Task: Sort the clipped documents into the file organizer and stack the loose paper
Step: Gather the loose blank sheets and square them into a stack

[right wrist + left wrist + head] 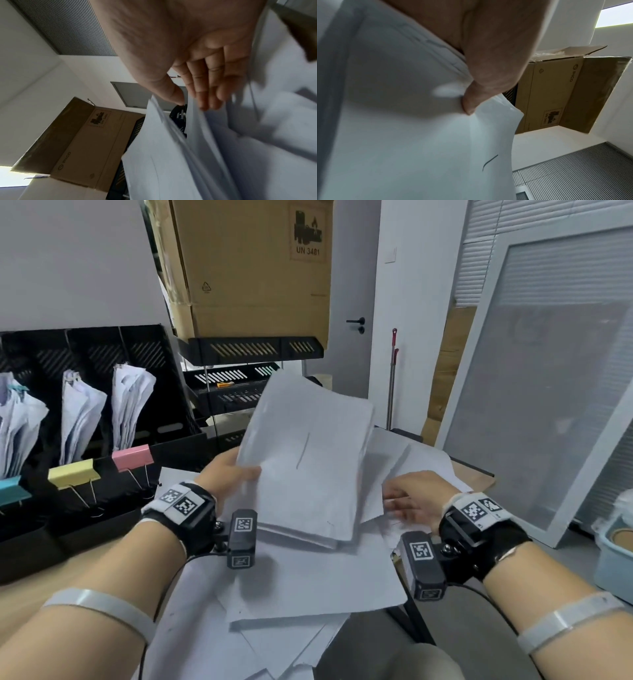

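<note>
My left hand [245, 474] grips a thick stack of white sheets [308, 463] at its left edge and holds it tilted above the table; in the left wrist view the thumb [469, 106] presses on the top sheet [419, 135]. My right hand [399, 501] reaches under the stack's right side with its fingers [207, 94] nearly straight, touching loose sheets [214, 148]. More loose paper [308, 587] lies spread on the table below. The black file organizer [164, 436] at the left holds three bundles of documents, with pink [132, 457], yellow [73, 474] and blue [10, 491] clips at its front.
A large cardboard box [253, 268] sits on a black wire shelf rack [253, 350] behind the organizer. A white-framed panel [548, 388] leans against the wall at the right. A light blue bin [616, 559] stands beside the table's right edge.
</note>
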A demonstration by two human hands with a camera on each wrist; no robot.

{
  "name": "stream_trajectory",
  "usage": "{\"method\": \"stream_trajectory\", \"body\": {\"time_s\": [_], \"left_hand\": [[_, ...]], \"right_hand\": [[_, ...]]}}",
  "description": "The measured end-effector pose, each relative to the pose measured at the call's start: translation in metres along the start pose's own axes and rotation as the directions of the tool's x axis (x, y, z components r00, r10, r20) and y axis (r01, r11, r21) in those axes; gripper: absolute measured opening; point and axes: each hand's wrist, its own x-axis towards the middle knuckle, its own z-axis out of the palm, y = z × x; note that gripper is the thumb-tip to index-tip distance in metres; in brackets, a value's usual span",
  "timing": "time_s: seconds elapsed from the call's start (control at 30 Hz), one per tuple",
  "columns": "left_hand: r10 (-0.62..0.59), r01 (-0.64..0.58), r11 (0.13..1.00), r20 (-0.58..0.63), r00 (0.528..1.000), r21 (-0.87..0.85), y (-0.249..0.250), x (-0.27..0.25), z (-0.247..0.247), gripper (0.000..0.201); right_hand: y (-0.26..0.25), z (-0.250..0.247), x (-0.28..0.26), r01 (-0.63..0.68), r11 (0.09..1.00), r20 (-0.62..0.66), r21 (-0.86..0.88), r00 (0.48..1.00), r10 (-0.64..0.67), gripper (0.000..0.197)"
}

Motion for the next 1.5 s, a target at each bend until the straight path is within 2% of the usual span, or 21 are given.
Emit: {"method": "stream_trajectory", "body": {"time_s": [0.07, 0.13, 0.27, 0.4, 0.57, 0.63, 0.73, 0.83, 0.9, 0.93, 0.97, 1.0, 1.07, 1.13, 1.2, 1.27, 1.37, 1.43, 1.5], "left_hand": [[-0.042, 0.043, 0.998, -0.028, 0.999, 0.056, 0.005, 0.009, -0.008, 0.032], [-0.09, 0.093, 0.977, -0.025, 0.996, 0.193, 0.007, 0.019, -0.014, 0.024], [-0.169, 0.157, 0.903, -0.006, 0.986, 0.4, 0.004, 0.029, -0.012, 0.02], [-0.17, 0.153, 0.881, -0.003, 0.985, 0.447, 0.004, 0.027, -0.002, 0.021], [-0.166, 0.149, 0.929, 0.023, 0.986, 0.34, 0.011, 0.031, 0.003, 0.019], [-0.189, 0.174, 0.939, 0.024, 0.982, 0.297, 0.012, 0.035, 0.005, 0.033], [-0.193, 0.174, 0.927, 0.024, 0.981, 0.331, 0.008, 0.042, 0.007, 0.037], [-0.226, 0.181, 0.916, 0.09, 0.97, 0.358, 0.007, 0.039, 0.015, 0.045], [-0.229, 0.17, 0.903, 0.11, 0.967, 0.394, 0.008, 0.036, 0.021, 0.034], [-0.225, 0.161, 0.898, 0.114, 0.968, 0.409, 0.009, 0.034, 0.024, 0.027], [-0.223, 0.16, 0.903, 0.118, 0.968, 0.398, 0.01, 0.033, 0.028, 0.024], [-0.219, 0.159, 0.916, 0.126, 0.968, 0.367, 0.011, 0.031, 0.032, 0.024], [-0.199, 0.143, 0.935, 0.144, 0.969, 0.324, 0.01, 0.031, 0.036, 0.029], [-0.189, 0.133, 0.946, 0.171, 0.967, 0.296, 0.006, 0.032, 0.037, 0.045], [-0.188, 0.133, 0.954, 0.195, 0.963, 0.268, 0.0, 0.037, 0.033, 0.058], [-0.171, 0.13, 0.965, 0.174, 0.97, 0.227, -0.003, 0.035, 0.031, 0.05], [-0.158, 0.143, 0.965, 0.05, 0.986, 0.217, -0.003, 0.03, 0.026, 0.033], [-0.205, 0.197, 0.943, 0.0, 0.979, 0.267, -0.003, 0.029, 0.021, 0.025], [-0.267, 0.26, 0.915, -0.018, 0.963, 0.309, 0.0, 0.022, 0.014, 0.026]], "right_hand": [[-0.005, -0.003, 0.007, -0.039, 0.999, -0.001, 0.023, 0.999, 0.039, 0.015], [-0.009, -0.002, 0.011, -0.038, 0.999, -0.022, 0.026, 0.999, 0.038, 0.023], [-0.012, 0.003, 0.028, -0.066, 0.998, -0.07, 0.014, 0.995, 0.066, 0.013], [-0.015, 0.011, 0.04, -0.122, 0.982, -0.11, -0.143, 0.988, 0.107, 0.017], [-0.022, 0.015, 0.043, -0.144, 0.935, -0.124, -0.324, 0.986, 0.109, 0.021], [-0.023, 0.016, 0.043, -0.142, 0.923, -0.099, -0.358, 0.989, 0.114, 0.02], [-0.023, 0.016, 0.04, -0.112, 0.913, -0.045, -0.393, 0.994, 0.102, 0.022], [-0.02, 0.02, 0.038, -0.065, 0.962, 0.059, -0.264, 0.995, 0.084, 0.012], [-0.017, 0.023, 0.039, -0.098, 0.991, 0.085, -0.095, 0.991, 0.106, 0.02], [-0.017, 0.025, 0.04, -0.108, 0.992, 0.075, -0.068, 0.991, 0.113, 0.026], [-0.018, 0.026, 0.04, -0.093, 0.99, 0.051, -0.109, 0.994, 0.099, 0.032], [-0.022, 0.026, 0.039, -0.071, 0.963, 0.023, -0.259, 0.997, 0.079, 0.037], [-0.025, 0.025, 0.037, -0.007, 0.806, 0.0, -0.592, 1.0, 0.009, 0.039], [-0.024, 0.025, 0.04, 0.057, 0.725, 0.036, -0.687, 0.998, -0.044, 0.036], [-0.023, 0.024, 0.044, 0.099, 0.731, 0.039, -0.675, 0.994, -0.099, 0.027], [-0.022, 0.022, 0.045, 0.144, 0.785, 0.0, -0.603, 0.984, -0.181, 0.016], [-0.028, 0.012, 0.041, 0.213, 0.855, -0.094, -0.473, 0.953, -0.289, 0.022], [-0.033, 0.004, 0.037, 0.198, 0.861, -0.114, -0.469, 0.953, -0.281, 0.022], [-0.036, 0.0, 0.032, 0.137, 0.837, -0.081, -0.53, 0.974, -0.21, 0.018]]}}
